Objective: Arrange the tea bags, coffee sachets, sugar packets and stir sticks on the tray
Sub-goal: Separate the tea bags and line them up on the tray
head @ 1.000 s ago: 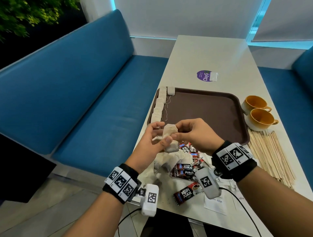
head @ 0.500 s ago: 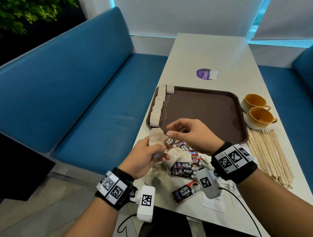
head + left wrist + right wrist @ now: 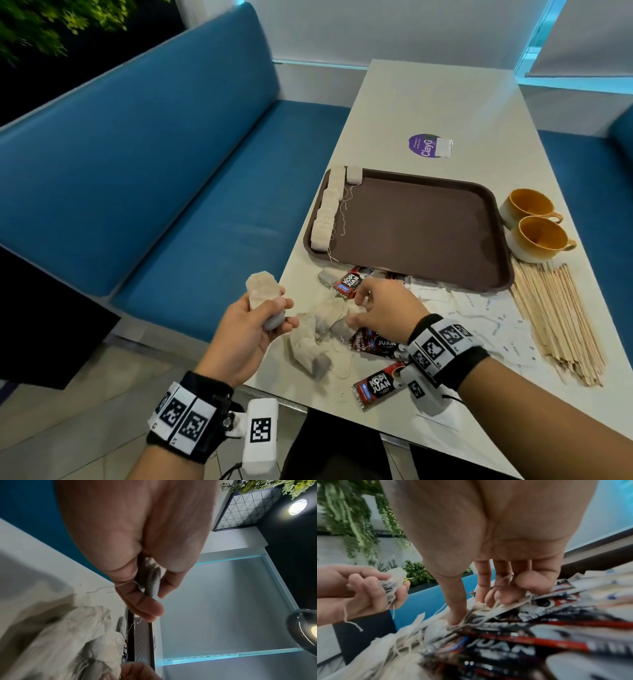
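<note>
My left hand (image 3: 274,310) grips a small stack of beige tea bags (image 3: 263,291) just off the table's left edge; the stack (image 3: 151,580) sits between thumb and fingers, strings dangling. My right hand (image 3: 356,308) reaches down into a loose pile of tea bags (image 3: 315,342), and its thumb and curled fingers (image 3: 489,600) pinch one tea bag (image 3: 503,606) there. The brown tray (image 3: 421,233) holds a row of tea bags (image 3: 327,209) along its left rim. Coffee sachets (image 3: 376,389), white sugar packets (image 3: 486,308) and wooden stir sticks (image 3: 558,318) lie on the table in front of the tray.
Two yellow cups (image 3: 541,240) stand to the right of the tray. A purple sticker (image 3: 426,145) lies beyond it. A blue bench (image 3: 137,188) runs along the table's left side, and the table's near edge is close to my wrists.
My left hand has dropped down and left with its tea bag stack, away from the right hand. My right hand has lowered onto the loose pile of tea bags.
</note>
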The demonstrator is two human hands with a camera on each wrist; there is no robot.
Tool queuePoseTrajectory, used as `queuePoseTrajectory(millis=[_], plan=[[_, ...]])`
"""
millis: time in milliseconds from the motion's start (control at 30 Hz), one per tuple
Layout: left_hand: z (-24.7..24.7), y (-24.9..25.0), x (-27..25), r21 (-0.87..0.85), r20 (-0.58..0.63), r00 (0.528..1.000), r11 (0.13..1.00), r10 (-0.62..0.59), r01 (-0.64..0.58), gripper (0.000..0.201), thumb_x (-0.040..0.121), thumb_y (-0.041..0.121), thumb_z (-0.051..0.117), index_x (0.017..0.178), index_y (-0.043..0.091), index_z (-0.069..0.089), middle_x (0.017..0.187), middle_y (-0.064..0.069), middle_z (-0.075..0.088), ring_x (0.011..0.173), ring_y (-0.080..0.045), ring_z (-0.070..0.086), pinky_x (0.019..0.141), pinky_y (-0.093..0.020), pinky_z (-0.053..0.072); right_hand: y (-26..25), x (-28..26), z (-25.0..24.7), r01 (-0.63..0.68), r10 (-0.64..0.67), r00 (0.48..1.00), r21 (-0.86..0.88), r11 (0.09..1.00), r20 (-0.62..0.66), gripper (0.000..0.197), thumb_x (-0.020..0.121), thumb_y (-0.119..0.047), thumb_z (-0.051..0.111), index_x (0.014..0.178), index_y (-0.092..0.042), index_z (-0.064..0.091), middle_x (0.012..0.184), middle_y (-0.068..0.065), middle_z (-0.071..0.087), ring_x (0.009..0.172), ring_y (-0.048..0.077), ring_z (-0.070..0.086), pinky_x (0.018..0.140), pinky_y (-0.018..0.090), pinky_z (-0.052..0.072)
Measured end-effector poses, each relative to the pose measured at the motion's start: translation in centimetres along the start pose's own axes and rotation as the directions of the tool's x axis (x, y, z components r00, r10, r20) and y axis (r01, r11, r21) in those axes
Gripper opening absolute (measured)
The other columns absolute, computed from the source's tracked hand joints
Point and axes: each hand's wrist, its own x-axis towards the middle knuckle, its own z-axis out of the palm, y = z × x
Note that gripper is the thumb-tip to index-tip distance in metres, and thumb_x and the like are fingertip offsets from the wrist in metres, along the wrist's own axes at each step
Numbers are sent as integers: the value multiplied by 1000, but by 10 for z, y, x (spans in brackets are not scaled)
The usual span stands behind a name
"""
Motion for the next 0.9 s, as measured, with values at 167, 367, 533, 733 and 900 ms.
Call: queuePoseTrajectory(millis=[167, 367, 533, 733, 900], plan=[[0, 0, -3, 26, 12, 1000, 1000, -11, 11, 18, 98, -1, 56, 116, -4, 57, 96, -18, 64, 65, -25, 66, 60, -25, 57, 2, 2, -10, 2, -2, 998, -2, 1000, -69, 17, 84, -32, 78, 83, -31, 61, 83, -9, 64, 77, 12, 60, 72, 35, 55], [8, -8, -2, 54, 46, 996, 995, -82, 80, 18, 101, 3, 56, 118, 1, 57, 99, -16, 64, 64, -25, 66, 53, -25, 54, 1, -19, -34, 125, -79, 972, 203, 971, -219, 13, 87, -32, 80, 81, -27, 70, 74, -15, 68, 68, -1, 57, 60, 17, 40], [26, -16, -3, -1, 129, 987, 996, -92, 93, 39, 92, 27, 65, 120, 0, 59, 101, -21, 63, 69, -25, 66, 60, -28, 56, -30, -42, -54, 311, -336, 941, 303, 901, 33, 9, 85, -22, 83, 85, -23, 74, 74, -10, 72, 64, -2, 59, 66, 20, 48], [34, -22, -11, -3, 389, 906, 983, -170, 186, 60, 89, 54, 61, 128, 9, 62, 95, -11, 71, 79, -28, 67, 69, -35, 46, -49, -35, -39, 315, -398, 911, 442, 840, 106, 12, 86, -21, 82, 93, -15, 75, 86, 5, 76, 71, 14, 65, 78, 38, 57], [28, -25, -13, 18, 315, 941, 992, -125, 125, 51, 79, 4, 75, 126, -2, 58, 87, -9, 70, 71, -24, 64, 59, -26, 52, -56, -26, -24, 265, -299, 954, 478, 838, -5, 13, 82, -29, 86, 89, -30, 75, 80, -7, 68, 67, 11, 59, 75, 35, 55]])
